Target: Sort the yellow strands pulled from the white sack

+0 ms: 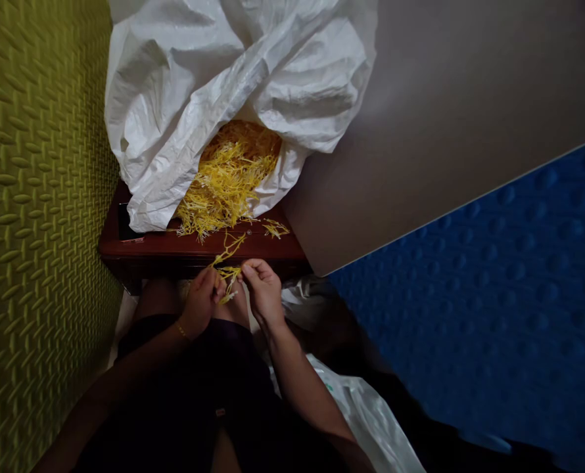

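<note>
Barely started by the look of it: both hands, left hand (200,302) and right hand (263,292), pinch one sprig of yellow plastic pieces (228,272) over the lap (the white sack (184,85) on the bench (174,253) looks full).

Head view, looking down. The left hand (201,301) and right hand (261,289) pinch a small cluster of yellow strands (228,272) between them, just before a dark red wooden table (174,249). On the table lies an open white sack (213,85) spilling a heap of yellow strands (228,180). Green embossed mat (36,230) at left; blue mat (494,295) at right.
</note>
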`<state>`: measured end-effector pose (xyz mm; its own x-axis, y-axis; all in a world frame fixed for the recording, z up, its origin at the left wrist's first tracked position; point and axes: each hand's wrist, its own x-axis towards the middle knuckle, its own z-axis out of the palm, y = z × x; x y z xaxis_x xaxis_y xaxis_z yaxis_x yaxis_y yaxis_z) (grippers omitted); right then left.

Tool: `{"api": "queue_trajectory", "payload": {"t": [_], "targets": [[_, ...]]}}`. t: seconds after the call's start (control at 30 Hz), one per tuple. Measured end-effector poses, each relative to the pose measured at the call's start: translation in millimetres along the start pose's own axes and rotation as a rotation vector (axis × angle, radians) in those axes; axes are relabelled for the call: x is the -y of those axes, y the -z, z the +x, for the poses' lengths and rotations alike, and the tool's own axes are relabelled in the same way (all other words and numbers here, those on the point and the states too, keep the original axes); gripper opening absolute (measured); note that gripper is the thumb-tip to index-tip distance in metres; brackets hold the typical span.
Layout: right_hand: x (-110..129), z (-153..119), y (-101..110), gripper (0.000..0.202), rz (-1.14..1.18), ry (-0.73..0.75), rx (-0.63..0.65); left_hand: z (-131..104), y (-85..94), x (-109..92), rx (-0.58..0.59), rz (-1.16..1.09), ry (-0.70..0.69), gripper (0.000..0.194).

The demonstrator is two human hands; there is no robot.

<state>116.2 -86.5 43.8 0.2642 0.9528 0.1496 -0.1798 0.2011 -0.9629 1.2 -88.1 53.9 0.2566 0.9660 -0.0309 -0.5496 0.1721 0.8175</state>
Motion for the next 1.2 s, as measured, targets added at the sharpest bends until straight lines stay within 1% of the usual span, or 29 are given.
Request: {"api": "queue_trajectory", "payload": {"t": [0.07,0.1,0.13,0.2,0.23,0.27,0.3,0.33,0.37,0.4,0.47,0.5,0.6,0.7,0.8,0.87,0.93,1.0,1.1,1.2], "targets": [[-5.2,2.3,2.5,0.013,-0.043,0.035,-0.029,-1.6,-2.6,3.8,0.016,0.010,0.017,0.042],[-7.3,5.6,7.3,0.013,-0.108,0.070,-0.061,-2.4,-2.8,4.5,0.015,0.011,0.017,0.042],[-9.1,10.7,15.2,0.012,-0.193,0.116,-0.124,-3.3,-2.1,3.9,0.008,0.014,0.002,0.042],[-11.1,25.1,39.0,0.013,-0.363,0.210,-0.342,-5.4,1.5,-1.1,-0.027,0.009,-0.076,0.042],[-11.4,33.2,52.8,0.013,-0.407,0.243,-0.481,-6.4,4.1,-5.2,-0.050,-0.001,-0.121,0.042],[-11.2,40.6,65.8,0.014,-0.407,0.240,-0.585,-7.1,6.9,-9.7,-0.072,-0.018,-0.156,0.042],[-10.6,46.3,76.0,0.014,-0.383,0.240,-0.617,-7.2,9.5,-14.1,-0.078,-0.033,-0.161,0.041],[-9.4,49.6,82.2,0.014,-0.334,0.228,-0.551,-6.8,11.8,-17.9,-0.070,-0.045,-0.147,0.041],[-7.7,50.1,83.8,0.015,-0.280,0.205,-0.447,-5.9,13.5,-20.7,-0.049,-0.059,-0.123,0.040],[-5.4,47.6,80.7,0.016,-0.231,0.175,-0.317,-4.5,14.5,-22.3,-0.023,-0.073,-0.094,0.040],[0.8,36.2,64.2,0.014,-0.176,0.090,-0.063,-1.6,14.6,-22.0,0.017,-0.094,-0.042,0.040],[4.4,29.0,53.6,0.013,-0.172,0.048,0.034,-0.5,14.0,-20.6,0.024,-0.097,-0.018,0.040],[15.0,10.6,26.4,0.013,-0.189,-0.040,0.227,-0.2,11.5,-15.7,0.024,-0.063,0.024,0.040],[22.6,3.1,14.1,0.021,-0.210,-0.103,0.360,-1.9,11.1,-13.0,0.022,0.006,0.027,0.039],[26.5,1.6,8.4,0.028,-0.261,-0.127,0.448,-1.9,12.6,-11.2,0.003,0.106,-0.006,0.040],[27.6,0.5,4.0,0.027,-0.274,-0.145,0.478,-0.9,13.9,-9.0,-0.023,0.178,-0.065,0.041],[27.9,-1.0,-0.5,0.026,-0.229,-0.201,0.492,-0.4,15.6,-6.0,-0.025,0.247,-0.117,0.041],[27.9,-2.3,-3.7,0.024,-0.152,-0.267,0.475,-0.7,17.5,-3.1,-0.008,0.310,-0.142,0.040],[28.3,-2.7,-5.2,0.019,-0.040,-0.339,0.408,-1.8,20.5,-0.3,0.007,0.381,-0.163,0.039],[27.8,-1.9,-4.9,0.028,0.073,-0.449,0.399,-2.1,22.4,-0.1,0.010,0.422,-0.186,0.038]]}}
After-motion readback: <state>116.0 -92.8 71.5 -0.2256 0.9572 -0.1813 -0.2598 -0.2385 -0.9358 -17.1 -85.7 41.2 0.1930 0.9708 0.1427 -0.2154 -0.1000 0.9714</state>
